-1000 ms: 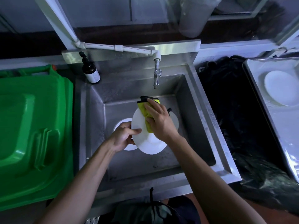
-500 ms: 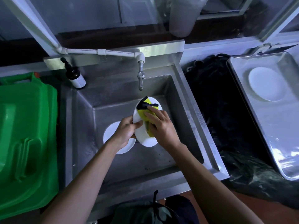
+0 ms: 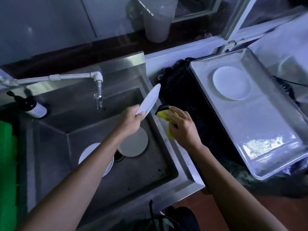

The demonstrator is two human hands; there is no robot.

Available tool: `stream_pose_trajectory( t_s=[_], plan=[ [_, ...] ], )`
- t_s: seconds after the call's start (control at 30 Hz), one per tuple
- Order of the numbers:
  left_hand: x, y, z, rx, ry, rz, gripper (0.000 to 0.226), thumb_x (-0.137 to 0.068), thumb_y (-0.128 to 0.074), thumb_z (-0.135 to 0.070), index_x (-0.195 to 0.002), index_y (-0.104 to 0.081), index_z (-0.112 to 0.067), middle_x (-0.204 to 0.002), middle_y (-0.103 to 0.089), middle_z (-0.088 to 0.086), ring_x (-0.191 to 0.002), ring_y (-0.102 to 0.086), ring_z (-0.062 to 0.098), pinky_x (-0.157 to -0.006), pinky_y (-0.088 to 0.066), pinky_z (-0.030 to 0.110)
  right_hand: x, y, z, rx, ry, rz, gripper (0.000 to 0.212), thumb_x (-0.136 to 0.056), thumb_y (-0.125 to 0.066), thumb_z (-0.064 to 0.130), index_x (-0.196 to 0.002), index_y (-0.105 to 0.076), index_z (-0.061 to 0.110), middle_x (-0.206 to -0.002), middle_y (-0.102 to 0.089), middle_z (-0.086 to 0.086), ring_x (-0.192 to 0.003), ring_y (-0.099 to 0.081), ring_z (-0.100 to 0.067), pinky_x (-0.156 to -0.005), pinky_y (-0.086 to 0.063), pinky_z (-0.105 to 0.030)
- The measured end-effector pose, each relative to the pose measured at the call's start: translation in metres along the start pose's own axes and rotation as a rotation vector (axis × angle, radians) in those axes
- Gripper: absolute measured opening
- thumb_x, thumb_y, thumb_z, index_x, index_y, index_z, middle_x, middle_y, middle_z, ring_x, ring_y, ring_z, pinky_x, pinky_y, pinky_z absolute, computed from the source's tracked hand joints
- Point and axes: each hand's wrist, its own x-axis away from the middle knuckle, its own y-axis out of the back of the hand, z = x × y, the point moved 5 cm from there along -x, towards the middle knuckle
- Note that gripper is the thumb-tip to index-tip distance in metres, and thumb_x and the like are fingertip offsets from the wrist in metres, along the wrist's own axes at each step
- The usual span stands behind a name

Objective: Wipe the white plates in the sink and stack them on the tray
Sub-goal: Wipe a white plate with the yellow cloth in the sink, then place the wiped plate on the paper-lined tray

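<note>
The left hand (image 3: pixel 131 121) grips a white plate (image 3: pixel 148 101) by its lower edge, tilted nearly edge-on above the sink's right rim (image 3: pixel 160 129). Just beside it, the right hand (image 3: pixel 182 129) clutches a yellow cloth (image 3: pixel 164 115) (dark-trimmed). Two more plates (image 3: pixel 133 144) lie below the left forearm; the tray (image 3: pixel 266 130), beyond the right hand, holds one plate (image 3: pixel 231 82).
</note>
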Motion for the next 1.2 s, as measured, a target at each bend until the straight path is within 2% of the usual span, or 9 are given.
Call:
stream_pose_trajectory(
  t_s=[0.1, 0.2, 0.27, 0.3, 0.37, 0.47, 0.57, 0.83, 1.2],
  plan=[
    [-0.021, -0.021, -0.047, -0.108, -0.11, -0.042, 0.044, -0.1, -0.055, -0.018, -0.065, -0.028, -0.021, -0.057, -0.032, -0.008, -0.049, -0.03, 0.009, -0.048, -0.026, 0.028, -0.007, 0.036, -0.035, 0.019, -0.038, -0.072, 0.055, -0.08, -0.061, -0.008, -0.125, -0.068, 0.023, -0.14, -0.059, -0.001, -0.105, -0.056, -0.028, -0.094, -0.044, -0.029],
    [-0.044, -0.048, -0.096, -0.242, -0.248, -0.017, 0.031, -0.103, -0.051, -0.02, -0.072, -0.046, -0.022, -0.057, -0.04, -0.004, -0.049, -0.041, 0.016, -0.049, -0.03, 0.034, -0.012, 0.071, -0.07, 0.012, -0.108, -0.093, 0.057, -0.081, -0.057, -0.007, -0.126, -0.068, 0.025, -0.142, -0.057, 0.002, -0.113, -0.056, -0.03, -0.099, -0.041, -0.029],
    [-0.061, -0.07, -0.127, -0.329, -0.344, 0.014, 0.021, -0.103, -0.049, -0.02, -0.107, -0.069, -0.023, -0.066, -0.053, 0.003, -0.058, -0.05, 0.026, -0.055, -0.035, 0.033, -0.013, 0.091, -0.091, 0.007, -0.14, -0.1, 0.062, -0.079, -0.054, -0.008, -0.125, -0.068, 0.03, -0.142, -0.055, 0.009, -0.113, -0.055, -0.027, -0.101, -0.04, -0.028],
    [-0.07, -0.082, -0.14, -0.354, -0.387, 0.023, 0.031, -0.103, -0.048, -0.018, -0.127, -0.066, -0.027, -0.078, -0.063, 0.008, -0.068, -0.058, 0.03, -0.058, -0.043, 0.034, -0.013, 0.1, -0.101, 0.013, -0.147, -0.108, 0.064, -0.078, -0.053, -0.008, -0.125, -0.068, 0.031, -0.141, -0.055, 0.011, -0.113, -0.054, -0.027, -0.101, -0.04, -0.026],
    [-0.086, -0.109, -0.163, -0.377, -0.458, 0.074, 0.044, -0.103, -0.048, -0.013, -0.14, -0.059, -0.033, -0.116, -0.073, 0.008, -0.098, -0.069, 0.03, -0.077, -0.057, 0.041, -0.011, 0.117, -0.122, 0.025, -0.152, -0.139, 0.062, -0.077, -0.054, -0.007, -0.125, -0.068, 0.031, -0.139, -0.055, 0.013, -0.111, -0.055, -0.027, -0.098, -0.037, -0.021],
    [-0.108, -0.154, -0.192, -0.435, -0.545, 0.156, 0.051, -0.102, -0.047, -0.006, -0.144, -0.055, -0.033, -0.14, -0.063, -0.004, -0.129, -0.059, 0.021, -0.103, -0.051, 0.045, -0.007, 0.135, -0.154, 0.024, -0.199, -0.162, 0.057, -0.079, -0.052, -0.002, -0.123, -0.068, 0.032, -0.139, -0.055, 0.017, -0.11, -0.055, -0.027, -0.096, -0.044, -0.029],
    [-0.127, -0.196, -0.215, -0.567, -0.586, 0.18, 0.061, -0.098, -0.043, -0.001, -0.146, -0.052, -0.038, -0.146, -0.058, -0.008, -0.131, -0.057, 0.02, -0.106, -0.048, 0.04, -0.006, 0.146, -0.182, 0.006, -0.239, -0.184, 0.069, -0.069, -0.044, -0.011, -0.119, -0.068, 0.03, -0.133, -0.057, 0.02, -0.098, -0.055, -0.029, -0.087, -0.049, -0.037],
    [-0.157, -0.288, -0.234, -0.768, -0.65, 0.259, 0.072, -0.094, -0.038, 0.006, -0.153, -0.041, -0.035, -0.16, -0.04, -0.007, -0.147, -0.036, 0.026, -0.114, -0.028, 0.038, 0.004, 0.169, -0.242, -0.051, -0.306, -0.251, 0.067, -0.068, -0.042, -0.014, -0.115, -0.067, 0.027, -0.121, -0.058, 0.021, -0.079, -0.051, -0.029, -0.066, -0.048, -0.03],
    [-0.184, -0.344, -0.225, -1.024, -0.728, 0.289, 0.072, -0.098, -0.045, -0.005, -0.16, -0.022, -0.033, -0.166, -0.027, -0.006, -0.154, -0.021, 0.021, -0.121, -0.019, 0.047, 0.021, 0.17, -0.283, -0.066, -0.391, -0.237, 0.061, -0.071, -0.046, -0.011, -0.116, -0.067, 0.026, -0.12, -0.06, 0.019, -0.082, -0.055, -0.03, -0.073, -0.049, -0.033]
  ],
)
